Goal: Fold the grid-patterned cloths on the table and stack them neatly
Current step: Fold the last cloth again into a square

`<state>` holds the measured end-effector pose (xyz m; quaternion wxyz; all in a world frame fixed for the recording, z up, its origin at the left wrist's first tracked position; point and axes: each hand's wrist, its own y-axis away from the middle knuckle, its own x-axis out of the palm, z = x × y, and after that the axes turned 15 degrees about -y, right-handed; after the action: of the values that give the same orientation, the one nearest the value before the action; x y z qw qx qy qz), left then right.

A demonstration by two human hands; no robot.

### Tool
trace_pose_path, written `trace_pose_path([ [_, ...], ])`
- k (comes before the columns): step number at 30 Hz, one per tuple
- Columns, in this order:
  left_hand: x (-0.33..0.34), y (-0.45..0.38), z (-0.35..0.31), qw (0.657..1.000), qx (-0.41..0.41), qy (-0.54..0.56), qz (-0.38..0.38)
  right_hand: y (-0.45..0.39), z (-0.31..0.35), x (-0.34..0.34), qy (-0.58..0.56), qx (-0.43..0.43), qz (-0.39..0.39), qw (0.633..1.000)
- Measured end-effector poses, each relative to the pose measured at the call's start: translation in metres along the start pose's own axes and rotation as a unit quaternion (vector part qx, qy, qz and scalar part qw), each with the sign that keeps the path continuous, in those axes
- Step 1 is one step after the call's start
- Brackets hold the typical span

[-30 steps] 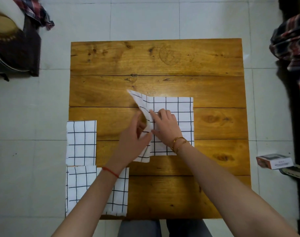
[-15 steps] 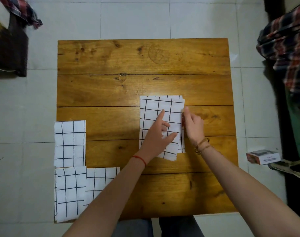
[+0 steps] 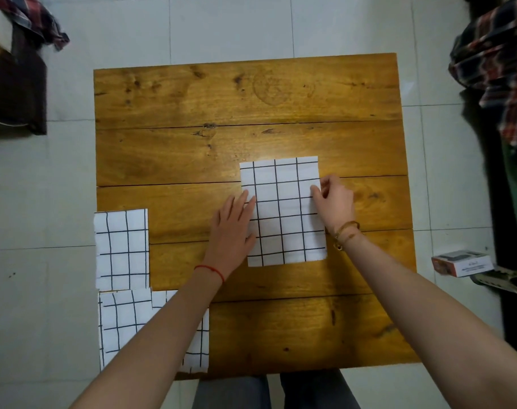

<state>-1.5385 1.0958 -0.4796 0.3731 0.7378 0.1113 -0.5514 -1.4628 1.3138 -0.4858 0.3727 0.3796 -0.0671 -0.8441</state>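
Pale floor tiles all around, and in the middle a wooden plank surface seen from above. Right of centre lies a folded grid cloth, flat on the surface, long side running away from the person. The left hand lies flat, fingers straight, pressing the cloth's left edge. The right hand is at the right edge, fingers curled, pinching that edge near the upper corner. Over at the left edge of the surface sits a second folded cloth, and just below it, at the near left corner, an unfolded cloth, partly hidden under the left forearm. Off to the right, a small box rests on the floor.
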Motion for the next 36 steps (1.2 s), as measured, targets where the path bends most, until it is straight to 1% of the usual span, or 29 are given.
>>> trace_pose_path([
  [2,0.0,-0.002,-0.001,1.0,0.002,-0.014,0.007,0.003,0.002,0.002,0.049,-0.052,-0.036,0.997],
  [4,-0.002,-0.006,-0.002,1.0,-0.001,-0.022,-0.004,0.006,0.005,0.007,0.145,-0.139,-0.071,0.977],
  [5,-0.004,-0.01,-0.002,1.0,-0.005,-0.026,-0.013,0.006,0.008,0.011,0.185,-0.177,-0.069,0.964],
  [6,-0.007,-0.015,-0.001,0.999,-0.012,-0.03,-0.022,0.006,0.013,0.015,0.21,-0.206,-0.051,0.954],
  [9,-0.013,-0.033,0.002,0.998,-0.037,-0.045,-0.034,0.002,0.026,0.034,0.235,-0.273,0.041,0.932],
  [11,-0.015,-0.043,0.004,0.996,-0.047,-0.062,-0.031,-0.002,0.035,0.047,0.249,-0.303,0.09,0.916],
  [14,-0.016,-0.054,0.007,0.995,-0.05,-0.084,-0.01,-0.005,0.049,0.062,0.286,-0.296,0.153,0.898],
  [17,-0.014,-0.059,0.01,0.995,-0.046,-0.086,0.009,-0.006,0.052,0.072,0.324,-0.286,0.189,0.882],
  [19,-0.013,-0.059,0.011,0.995,-0.041,-0.088,0.02,-0.005,0.049,0.075,0.349,-0.283,0.197,0.871],
  [24,-0.014,-0.06,0.012,0.995,-0.031,-0.092,0.038,-0.005,0.039,0.07,0.377,-0.286,0.186,0.861],
  [28,-0.013,-0.06,0.013,0.995,-0.031,-0.088,0.041,-0.008,0.026,0.05,0.378,-0.254,0.162,0.875],
  [33,-0.015,-0.06,0.015,0.995,-0.026,-0.082,0.045,-0.011,-0.001,0.012,0.357,-0.175,0.088,0.913],
  [36,-0.014,-0.06,0.015,0.995,-0.025,-0.089,0.043,-0.014,-0.004,0.002,0.343,-0.154,0.069,0.924],
])
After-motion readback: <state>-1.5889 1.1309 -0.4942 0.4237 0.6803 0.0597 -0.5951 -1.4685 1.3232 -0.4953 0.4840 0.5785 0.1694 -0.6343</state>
